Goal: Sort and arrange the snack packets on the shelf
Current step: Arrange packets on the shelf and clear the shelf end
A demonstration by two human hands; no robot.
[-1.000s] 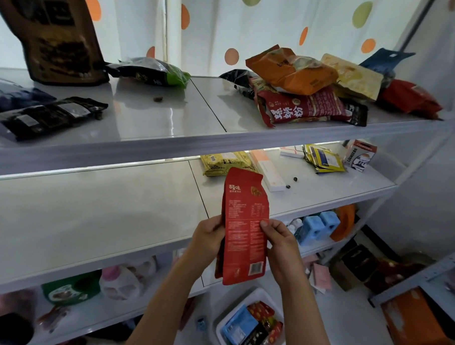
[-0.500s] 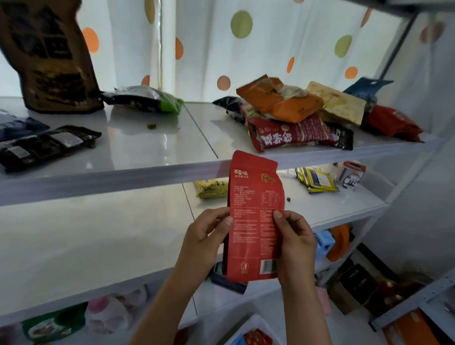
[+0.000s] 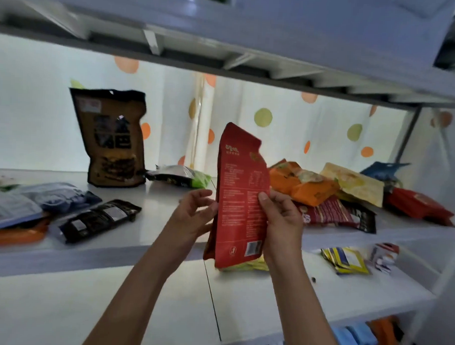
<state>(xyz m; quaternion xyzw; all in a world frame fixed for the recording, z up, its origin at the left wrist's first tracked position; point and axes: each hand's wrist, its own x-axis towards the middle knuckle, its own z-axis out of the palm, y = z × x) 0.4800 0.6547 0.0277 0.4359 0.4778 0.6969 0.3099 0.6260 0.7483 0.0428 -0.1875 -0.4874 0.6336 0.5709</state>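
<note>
Red packet (image 3: 239, 199) sits pinched in our right hand (image 3: 281, 227), left hand (image 3: 193, 217) loosely open beside; we should stand it upright on the shelf (image 3: 157, 208) beyond that grip.

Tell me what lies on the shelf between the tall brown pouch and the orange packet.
Head view: a black-and-green packet lies flat there, near the brown pouch. The held red packet hides the rest up to the orange packet.

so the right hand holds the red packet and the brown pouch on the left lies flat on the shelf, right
Not quite: the brown pouch stands upright on the shelf, as the head view shows. The right hand does hold the red packet.
</note>
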